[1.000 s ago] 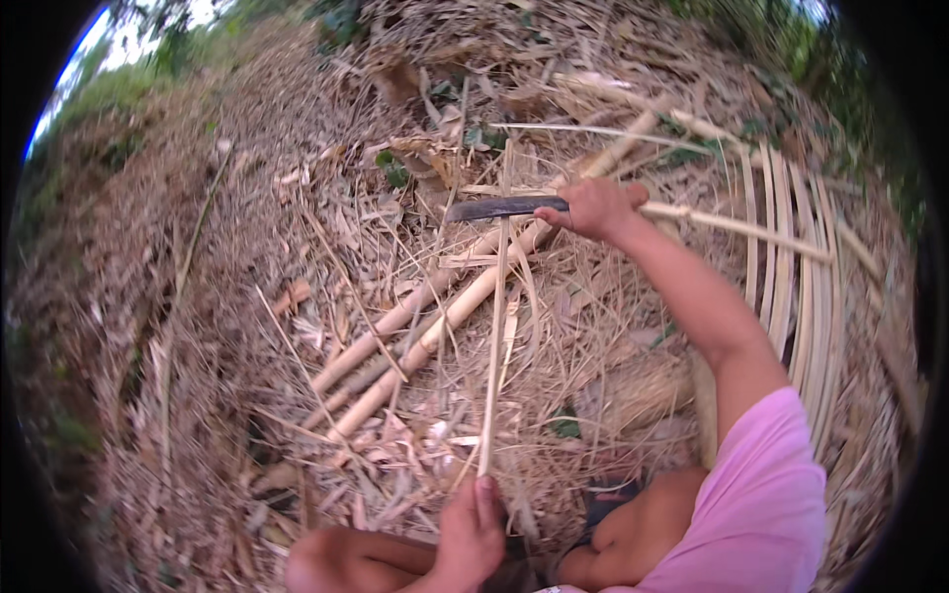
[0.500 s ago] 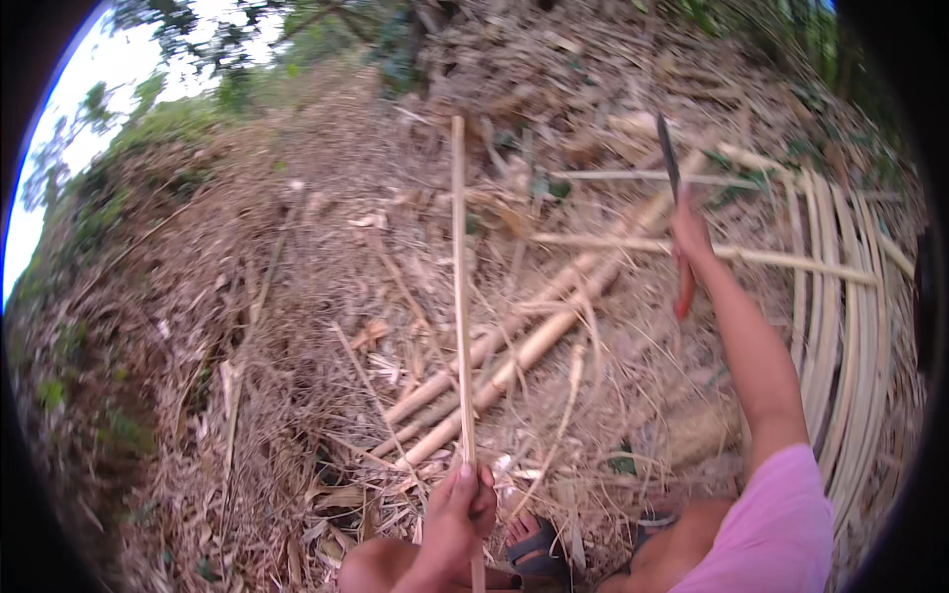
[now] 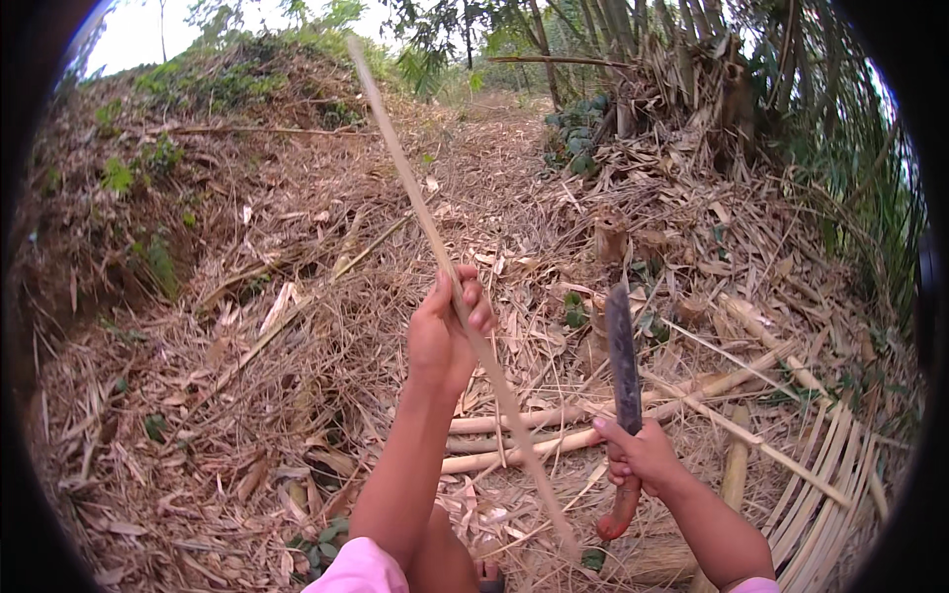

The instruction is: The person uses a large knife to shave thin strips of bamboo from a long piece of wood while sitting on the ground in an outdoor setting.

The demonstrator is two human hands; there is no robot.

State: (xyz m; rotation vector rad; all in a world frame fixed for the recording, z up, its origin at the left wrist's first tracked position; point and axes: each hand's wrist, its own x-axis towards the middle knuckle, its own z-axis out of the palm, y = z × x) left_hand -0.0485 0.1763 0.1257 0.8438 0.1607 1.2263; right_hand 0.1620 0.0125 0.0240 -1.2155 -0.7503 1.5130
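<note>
My left hand (image 3: 447, 326) is raised in the middle, its fingers wrapped round a long, thin bamboo strip (image 3: 407, 178). The strip slants from the upper left down to the lower right, its lower end blurred. To the right, my right hand (image 3: 641, 457) grips a machete (image 3: 623, 351) by its reddish-brown handle. Its dark, broad blade points up, apart from the strip. Behind and between the hands, cut bamboo poles (image 3: 534, 419) lie on the ground.
Several pale split strips (image 3: 816, 484) lie side by side at the lower right, beneath a crossing stick (image 3: 761, 445). Dry leaves and shavings cover the ground. A bamboo clump (image 3: 682, 79) stands at the back right, and a leafy bank (image 3: 148, 217) rises at the left.
My left hand has risen with the strip, which has tipped from upright to slanting. The machete has come down and closer. The view has lifted to show more of the background.
</note>
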